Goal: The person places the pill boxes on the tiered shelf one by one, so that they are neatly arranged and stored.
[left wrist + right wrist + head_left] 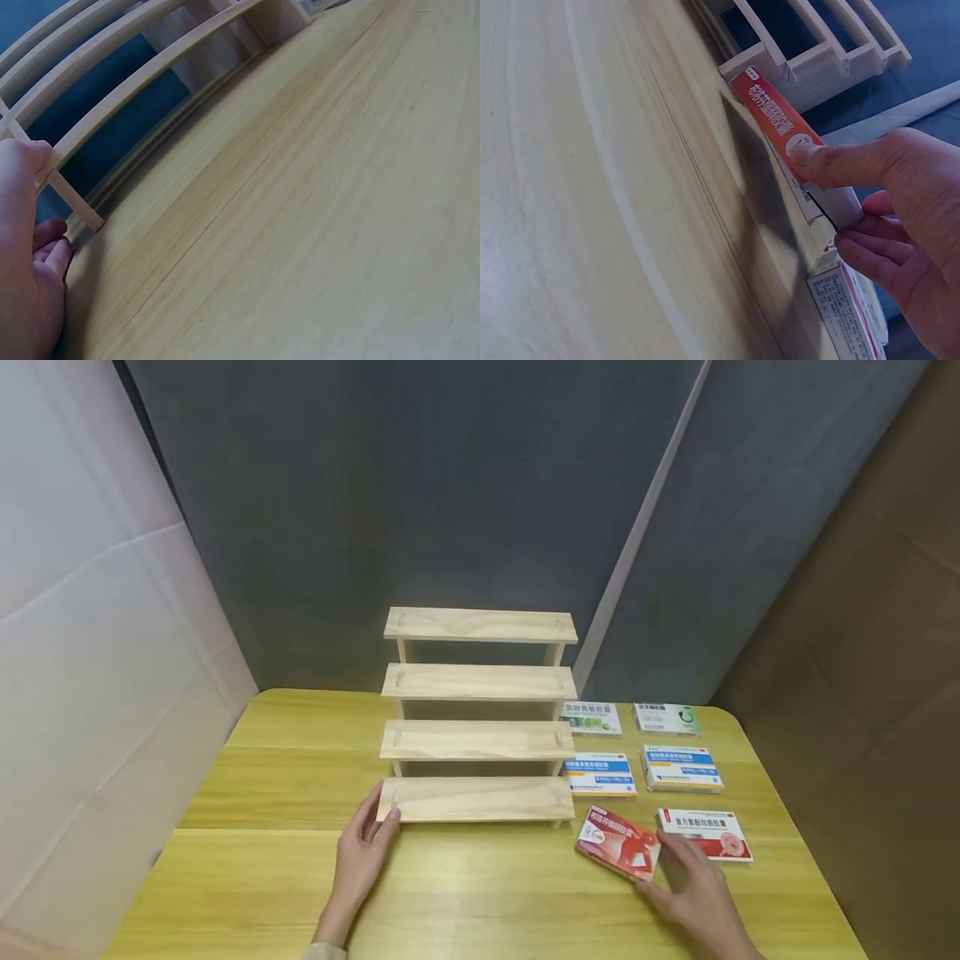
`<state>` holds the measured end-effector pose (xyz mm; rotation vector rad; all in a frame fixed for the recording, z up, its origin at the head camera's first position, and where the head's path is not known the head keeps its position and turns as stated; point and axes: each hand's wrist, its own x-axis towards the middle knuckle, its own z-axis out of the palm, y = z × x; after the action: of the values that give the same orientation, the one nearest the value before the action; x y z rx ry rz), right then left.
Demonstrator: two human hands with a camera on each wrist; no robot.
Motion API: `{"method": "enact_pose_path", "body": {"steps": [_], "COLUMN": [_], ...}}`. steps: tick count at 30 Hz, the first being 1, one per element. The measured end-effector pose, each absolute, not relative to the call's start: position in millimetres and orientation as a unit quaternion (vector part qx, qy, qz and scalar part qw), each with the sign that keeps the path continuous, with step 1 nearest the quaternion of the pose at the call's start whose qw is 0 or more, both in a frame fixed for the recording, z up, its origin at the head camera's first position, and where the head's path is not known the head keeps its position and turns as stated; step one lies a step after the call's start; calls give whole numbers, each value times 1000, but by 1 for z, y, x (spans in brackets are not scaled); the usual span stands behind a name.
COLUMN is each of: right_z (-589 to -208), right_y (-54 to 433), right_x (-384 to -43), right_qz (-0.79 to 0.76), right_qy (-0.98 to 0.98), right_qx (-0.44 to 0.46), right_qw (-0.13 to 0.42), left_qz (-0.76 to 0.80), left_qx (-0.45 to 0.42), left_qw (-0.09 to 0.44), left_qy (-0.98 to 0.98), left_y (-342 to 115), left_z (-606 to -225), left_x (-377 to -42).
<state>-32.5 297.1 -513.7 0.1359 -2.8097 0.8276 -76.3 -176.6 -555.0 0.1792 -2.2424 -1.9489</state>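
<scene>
My right hand [697, 889] pinches a red medicine box [617, 843] by its right end, thumb on the near edge and fingers behind. In the right wrist view this box [769, 112] is lifted off the table, its shadow falling beside it. A pale wooden rack of stepped shelves [476, 799] stands at the middle of the table. My left hand [358, 856] grips the left end of its lowest shelf. The left wrist view has the thumb on top of the board, with the other fingers lower down beside the rack's leg [75, 199].
Right of the rack lie a white-and-red box [708, 837], two blue-and-white boxes [682, 768] and two green-and-white boxes [667, 719]. The nearer-left ones are partly hidden by the shelves. A dark curtain [420, 485] hangs behind the yellow wooden table [300, 760].
</scene>
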Motion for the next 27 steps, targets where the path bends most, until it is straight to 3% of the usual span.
{"method": "enact_pose_path", "body": {"steps": [11,19,27], "right_z": [-517,-518,-522], "right_y": [298,298,292], "right_x": [-29,-29,-30], "right_qz": [311,308,329], "right_qy": [-940,-930,-927], "right_qx": [41,43,-3], "right_qw": [131,195,180], "left_qz": [-642,-634,-634], "left_qx": [65,65,70], "left_qw": [78,76,76], "left_qy": [-760,-767,-766], "left_y": [-177,-176,-176], "left_z": [-553,-552,-553], "left_x": [-75,-76,-76]}}
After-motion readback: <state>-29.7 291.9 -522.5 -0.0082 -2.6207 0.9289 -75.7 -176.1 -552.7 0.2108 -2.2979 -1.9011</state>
